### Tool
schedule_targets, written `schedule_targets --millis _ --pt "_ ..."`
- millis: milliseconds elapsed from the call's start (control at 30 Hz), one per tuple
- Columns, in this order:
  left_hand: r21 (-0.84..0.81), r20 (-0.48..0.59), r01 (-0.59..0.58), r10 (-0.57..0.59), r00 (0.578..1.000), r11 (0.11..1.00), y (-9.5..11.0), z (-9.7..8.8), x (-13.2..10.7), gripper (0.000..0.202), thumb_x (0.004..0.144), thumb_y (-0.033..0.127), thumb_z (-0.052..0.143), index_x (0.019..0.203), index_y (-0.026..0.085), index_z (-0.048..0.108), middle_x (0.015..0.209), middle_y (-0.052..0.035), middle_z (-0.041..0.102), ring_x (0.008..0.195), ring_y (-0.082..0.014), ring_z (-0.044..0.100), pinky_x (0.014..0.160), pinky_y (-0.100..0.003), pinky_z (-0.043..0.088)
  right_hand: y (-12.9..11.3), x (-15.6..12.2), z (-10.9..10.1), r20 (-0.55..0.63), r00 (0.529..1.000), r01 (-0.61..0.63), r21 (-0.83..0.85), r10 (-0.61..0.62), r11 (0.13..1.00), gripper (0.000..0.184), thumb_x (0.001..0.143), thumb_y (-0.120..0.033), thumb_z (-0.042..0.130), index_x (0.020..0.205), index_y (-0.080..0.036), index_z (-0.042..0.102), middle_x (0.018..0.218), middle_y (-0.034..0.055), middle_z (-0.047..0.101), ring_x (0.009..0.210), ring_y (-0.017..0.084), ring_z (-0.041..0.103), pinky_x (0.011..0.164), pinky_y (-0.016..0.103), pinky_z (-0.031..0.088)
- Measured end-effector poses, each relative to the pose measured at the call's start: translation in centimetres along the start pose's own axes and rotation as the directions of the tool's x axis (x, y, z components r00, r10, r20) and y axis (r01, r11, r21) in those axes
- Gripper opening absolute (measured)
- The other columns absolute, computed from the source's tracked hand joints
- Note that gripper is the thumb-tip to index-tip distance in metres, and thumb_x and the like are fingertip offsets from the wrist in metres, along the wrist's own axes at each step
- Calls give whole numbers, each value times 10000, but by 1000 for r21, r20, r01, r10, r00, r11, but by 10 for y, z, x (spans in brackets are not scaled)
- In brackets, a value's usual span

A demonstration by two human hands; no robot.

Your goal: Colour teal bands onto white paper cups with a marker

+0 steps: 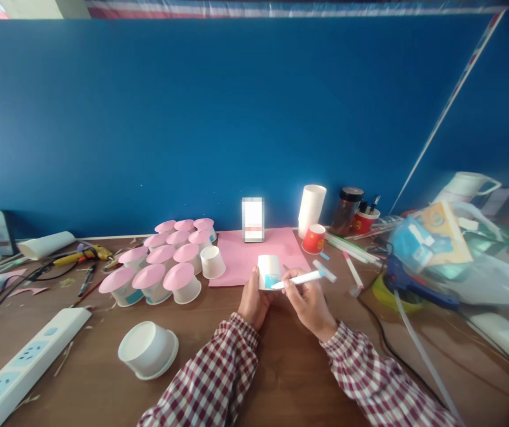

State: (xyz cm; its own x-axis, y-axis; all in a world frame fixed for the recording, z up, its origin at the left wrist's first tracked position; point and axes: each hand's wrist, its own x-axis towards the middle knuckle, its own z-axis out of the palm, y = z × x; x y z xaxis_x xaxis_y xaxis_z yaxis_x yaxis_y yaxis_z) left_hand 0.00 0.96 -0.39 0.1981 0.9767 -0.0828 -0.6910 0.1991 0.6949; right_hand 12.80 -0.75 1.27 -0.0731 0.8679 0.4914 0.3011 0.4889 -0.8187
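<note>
- Centrally, one white paper cup is held above the bench, at the near edge of a pink sheet; its long axis is directed roughly away from the wearer, though which end is the mouth cannot be told. A blue patch is seen low on its wall.
- The cup is gripped by the left hand, whose fingers are curled about its left side.
- One white marker is pinched between the fingers of the right hand; its long axis is laid nearly crosswise, the tip pointed left and slightly down at the blue patch, the tail raised to the right.
- Twelve pink-topped cups are ranged at left in four rows of three.
- One uncovered white cup is placed beside them, and one white tub nearer the wearer.
- Beyond the right hand, one stack of white cups, one dark-lidded jar and two red cups are grouped, pens being held in the farther red cup.
</note>
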Motion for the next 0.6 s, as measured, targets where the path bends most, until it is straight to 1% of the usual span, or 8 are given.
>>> schedule_targets --millis 67,167,300,433,500,600 --pt "0 0 1 -1 1000 1000 0 0 0 514 897 488 442 1119 54 605 1049 -175 666 888 -236 635 793 -358 513 1 0 0 -12 1000 -2 -13 2 1000 160 902 -283 488 808 -182 571 683 15 599 637 155 596 590 239 475" --pt "-8 -34 5 -5 999 1000 -1 -2 1 494 893 480 456 1114 65 607 1029 -167 673 877 -233 639 792 -361 515 1 0 0 -63 998 -3 13 3 1000 161 904 -292 487 820 -179 567 683 15 596 622 150 586 582 237 473" --pt "-33 -41 14 -16 999 999 -1 -4 3 505 885 500 459 1106 69 606 1008 -165 677 886 -242 641 821 -384 514 1 0 0 -19 1000 -14 11 14 1000 180 906 -296 483 800 -179 568 649 2 579 577 137 562 548 228 450" --pt "-49 -56 18 -20 998 999 -1 -5 4 497 886 496 460 1109 78 606 1013 -156 677 885 -231 641 813 -368 520 -1 1 -1 -47 999 -25 34 26 999 188 908 -309 478 823 -172 573 666 11 596 598 140 571 560 227 453" --pt "-61 -42 19 -22 999 998 -1 -5 4 491 887 489 463 1110 75 607 1031 -157 674 895 -228 639 817 -361 520 -2 2 -2 -36 999 -24 33 25 999 193 908 -312 476 817 -170 570 663 12 595 600 140 570 563 228 451" --pt "-81 -18 14 -15 1000 997 -1 -5 4 479 885 479 474 1104 75 610 1019 -150 677 893 -225 637 831 -363 515 -2 3 -3 -12 1000 -25 8 25 1000 218 908 -313 470 765 -174 558 615 -3 557 556 131 530 531 227 421"
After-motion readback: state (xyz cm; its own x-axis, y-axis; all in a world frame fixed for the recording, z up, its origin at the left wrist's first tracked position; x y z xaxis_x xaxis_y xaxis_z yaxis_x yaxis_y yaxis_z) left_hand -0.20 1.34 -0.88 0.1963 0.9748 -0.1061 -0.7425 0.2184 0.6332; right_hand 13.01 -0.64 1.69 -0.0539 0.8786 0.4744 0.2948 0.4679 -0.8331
